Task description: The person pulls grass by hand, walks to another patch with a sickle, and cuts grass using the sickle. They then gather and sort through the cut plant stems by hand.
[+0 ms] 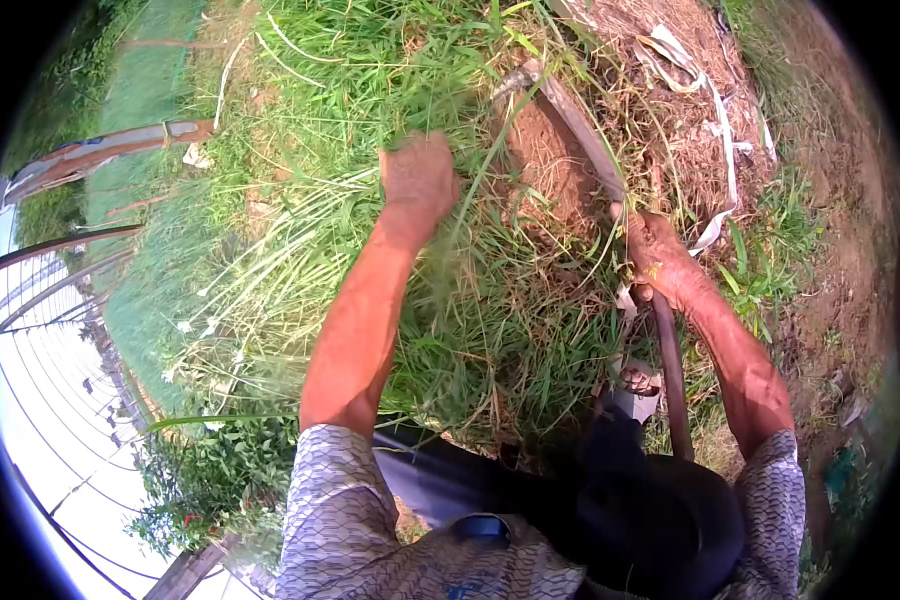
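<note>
My left hand [418, 185] is closed in a fist among tall green grass [320, 110], with blades by the fingers; it is slightly blurred. Pale grass stems [280, 235] fan out to its left. Lower right, my right hand [660, 255] wraps round the wooden handle [672, 370] of a hoe. The hoe's head [518, 80] lies at the far end of the handle, against the ground. Beneath it shows a brown, earthy patch [550, 165], where I cannot tell blade from soil. Loose grass blades cross in front of the handle near my right hand.
Dry straw and roots [650, 120] with a white torn strip [725, 150] lie at the upper right. Green netting [140, 270] and posts [110, 145] stand on the left. A leafy bush [210, 470] grows lower left. My dark-clad legs [450, 470] are below.
</note>
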{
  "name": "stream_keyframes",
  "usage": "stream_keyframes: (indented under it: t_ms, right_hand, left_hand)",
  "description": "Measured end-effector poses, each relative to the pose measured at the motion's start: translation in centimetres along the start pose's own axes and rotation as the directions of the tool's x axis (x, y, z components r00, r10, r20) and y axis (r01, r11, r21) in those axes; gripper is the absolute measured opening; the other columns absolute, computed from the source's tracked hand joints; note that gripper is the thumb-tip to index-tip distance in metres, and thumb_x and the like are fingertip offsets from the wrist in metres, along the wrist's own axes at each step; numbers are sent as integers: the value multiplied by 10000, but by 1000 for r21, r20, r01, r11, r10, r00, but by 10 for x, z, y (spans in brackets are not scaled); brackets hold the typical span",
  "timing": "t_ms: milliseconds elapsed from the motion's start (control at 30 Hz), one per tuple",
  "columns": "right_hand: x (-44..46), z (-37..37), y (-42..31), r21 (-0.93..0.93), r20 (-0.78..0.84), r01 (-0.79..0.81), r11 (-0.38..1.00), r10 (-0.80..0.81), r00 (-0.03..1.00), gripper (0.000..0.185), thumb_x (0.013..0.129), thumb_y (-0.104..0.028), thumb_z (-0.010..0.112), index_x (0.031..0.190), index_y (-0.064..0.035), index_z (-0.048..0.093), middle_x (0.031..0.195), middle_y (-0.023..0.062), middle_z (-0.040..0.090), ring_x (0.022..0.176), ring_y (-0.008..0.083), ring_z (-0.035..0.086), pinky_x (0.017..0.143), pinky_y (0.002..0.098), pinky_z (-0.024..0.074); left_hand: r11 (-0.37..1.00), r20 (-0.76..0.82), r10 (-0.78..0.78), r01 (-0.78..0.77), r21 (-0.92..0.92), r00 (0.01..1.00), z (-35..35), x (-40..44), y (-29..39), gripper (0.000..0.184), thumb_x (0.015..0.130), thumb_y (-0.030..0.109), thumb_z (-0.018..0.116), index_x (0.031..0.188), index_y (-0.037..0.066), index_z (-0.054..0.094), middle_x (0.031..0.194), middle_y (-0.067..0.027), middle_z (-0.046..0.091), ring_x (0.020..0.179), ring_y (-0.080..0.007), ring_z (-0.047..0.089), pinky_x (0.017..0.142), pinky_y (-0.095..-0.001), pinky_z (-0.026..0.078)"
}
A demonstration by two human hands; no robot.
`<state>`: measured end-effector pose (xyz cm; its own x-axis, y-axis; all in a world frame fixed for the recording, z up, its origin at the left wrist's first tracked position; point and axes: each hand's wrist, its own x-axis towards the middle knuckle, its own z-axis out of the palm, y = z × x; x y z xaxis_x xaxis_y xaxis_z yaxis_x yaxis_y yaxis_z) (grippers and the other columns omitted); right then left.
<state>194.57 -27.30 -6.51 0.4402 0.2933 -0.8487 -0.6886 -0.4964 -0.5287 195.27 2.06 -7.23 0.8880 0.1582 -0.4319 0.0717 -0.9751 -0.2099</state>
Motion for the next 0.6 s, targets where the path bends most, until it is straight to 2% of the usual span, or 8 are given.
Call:
stream_keyframes:
  t_ms: [100,200,300,367,433,500,567,600]
  right_hand:
    - [6,3,-12,-183,-52,-62,981,54,997,534,981,-467,369,1261,-22,462,631,35,448,460,131,498,402,243,467]
    - [55,21,15,-505,110,202,839,-170,979,618,931,-567,418,1218,-21,444,613,28,432,434,121,448,359,265,419]
    - [6,27,0,-115,5,51,992,-51,999,586,945,-560,390,1266,-74,458,602,27,435,429,131,435,387,243,396]
    - [-23,11,16,-131,32,23,991,-19,999,603,932,-588,391,1233,-80,517,619,48,464,443,136,470,406,273,410]
    - [-31,20,36,-349,-164,232,908,-303,939,678,898,-658,380,1163,-75,601,576,42,473,462,150,515,440,338,425]
    - [-27,17,37,-387,-112,-107,916,69,991,735,889,-676,373,1188,-31,559,595,68,496,523,172,538,514,331,460]
    - [-17,18,30,-326,-110,-65,943,31,993,757,897,-666,371,1166,26,520,622,84,516,556,189,539,562,341,474]
    - [1,18,36,-391,-9,204,898,-225,974,751,906,-650,373,1173,40,502,653,105,527,598,191,547,590,344,478]
  left_hand:
    - [996,-40,27,-23,89,999,2,3,-1,284,813,207,610,1033,43,538,1032,-146,586,1005,-290,587,862,-453,427]
    - [994,-126,89,-81,69,988,17,-3,-3,223,809,155,586,1001,48,543,1009,-144,587,946,-297,596,813,-461,444]
    - [990,-244,131,-138,-11,961,38,-12,-5,187,792,128,577,965,67,544,935,-121,579,873,-289,600,735,-463,455]
    - [973,-310,229,-225,49,923,43,-25,-4,159,786,121,576,935,77,538,869,-110,569,827,-284,602,695,-448,457]
    - [974,-386,226,-200,109,894,48,-39,3,136,792,119,565,918,78,533,846,-108,569,797,-279,607,684,-429,461]
    - [991,-294,135,-121,65,946,45,-43,5,137,804,117,551,934,76,539,856,-115,573,789,-284,608,684,-425,465]
    - [994,-191,109,-111,-1,976,44,-31,0,128,820,111,536,940,65,538,869,-127,576,793,-292,616,688,-429,471]
    - [992,-231,109,-120,-34,967,50,-28,-4,120,826,105,529,936,59,537,863,-131,577,800,-294,620,682,-430,475]
